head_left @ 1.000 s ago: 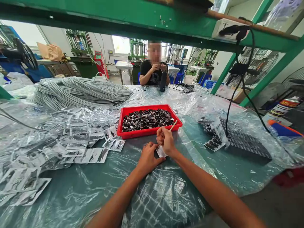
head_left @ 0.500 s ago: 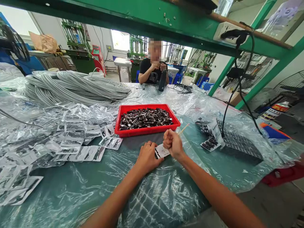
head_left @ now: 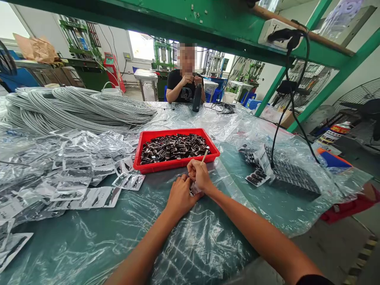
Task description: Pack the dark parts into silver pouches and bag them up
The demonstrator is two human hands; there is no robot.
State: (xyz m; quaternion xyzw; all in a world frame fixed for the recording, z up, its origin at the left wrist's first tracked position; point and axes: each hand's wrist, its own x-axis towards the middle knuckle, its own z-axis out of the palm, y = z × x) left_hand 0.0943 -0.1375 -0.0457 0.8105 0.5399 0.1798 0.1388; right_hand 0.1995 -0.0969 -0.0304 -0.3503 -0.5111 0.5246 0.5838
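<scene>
My left hand is pressed against the table, its thumb and fingers around a small white-and-black packet. Close beside it, my right hand is closed round a thin pale stick, whose upper end sticks out above the fist. The stick's lower end is hidden by the fingers, over the packet. Just beyond both hands stands a red tray heaped with small dark pieces that have shiny ends.
Many flat silvery packets lie piled at left, with a large coil of grey cable behind. At right are stacked dark packets and hanging black cords. A person sits opposite near a dark bottle. A green beam crosses overhead.
My right hand has moved left and down to the packet beside my left hand, and the stick now points more upright. The whole view has shifted slightly.
</scene>
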